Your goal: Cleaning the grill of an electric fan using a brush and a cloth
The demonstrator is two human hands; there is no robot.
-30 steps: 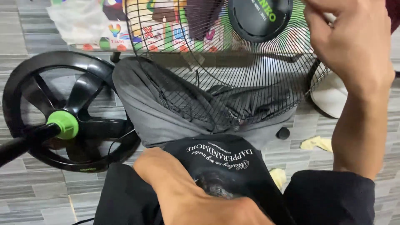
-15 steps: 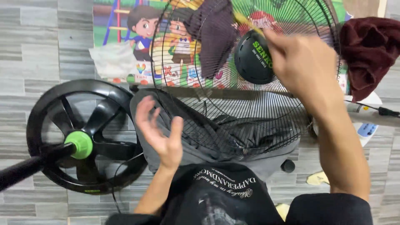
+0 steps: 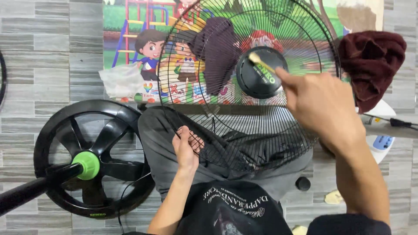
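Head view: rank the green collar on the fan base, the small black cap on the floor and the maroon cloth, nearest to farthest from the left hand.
From the left hand:
1. Green collar, to its left on the black fan base.
2. Small black cap, lower right on the floor tiles.
3. Maroon cloth, far upper right.

I have a single view, from the camera worn on the head, looking steeply down over the chest and lap to the grey plank-patterned tile floor [image 3: 52, 65]. It sits close: the round black wire fan guard [image 3: 248, 82] fills the upper middle of the picture, and my left hand [image 3: 186, 148] and right hand [image 3: 320, 109] both come in from the bottom edge. The forearms run up from below, so the lens faces forward and down, away from the body. The black round plastic fan base with its green collar [image 3: 87, 165] lies at the left side. No second view overlaps it.
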